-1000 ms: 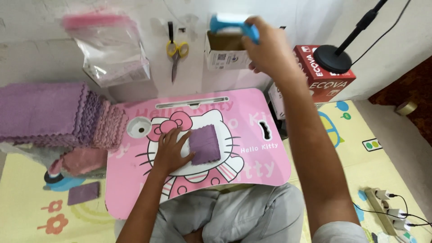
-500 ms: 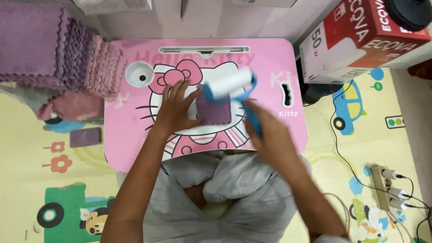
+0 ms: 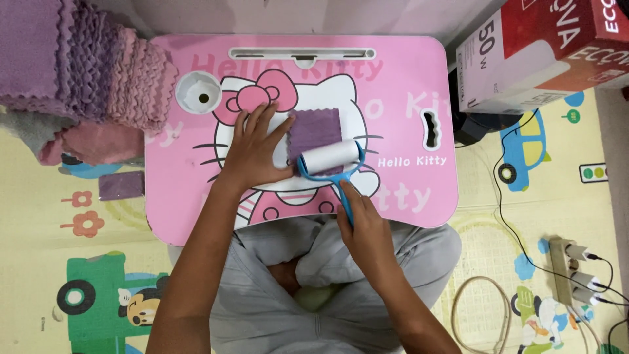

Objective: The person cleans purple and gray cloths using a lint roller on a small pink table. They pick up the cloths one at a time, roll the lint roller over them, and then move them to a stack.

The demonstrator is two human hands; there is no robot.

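Two hands are busy on a pink lap table (image 3: 406, 78) with a cat picture on it. The head view looks straight down at them.

The left hand (image 3: 252, 151) lies flat and open on the table. Its fingers spread out, and the fingertips (image 3: 287, 124) press the left edge of a small purple cloth (image 3: 316, 131). The cloth lies in the middle of the table, on the cat's face.

The right hand (image 3: 363, 226) is closed around the blue handle of a lint roller (image 3: 329, 157). The white roll sits on the near edge of the cloth, touching it. The handle points back toward the person's lap.

A big stack of cloths (image 3: 78, 65), purple and pink, sits at the far left, just beside the table. One more purple cloth (image 3: 121, 185) lies on the play mat (image 3: 39, 216), left of the table. A red and white box (image 3: 544, 52) stands at the far right. A power strip (image 3: 569, 269) with plugs lies on the mat, near right.
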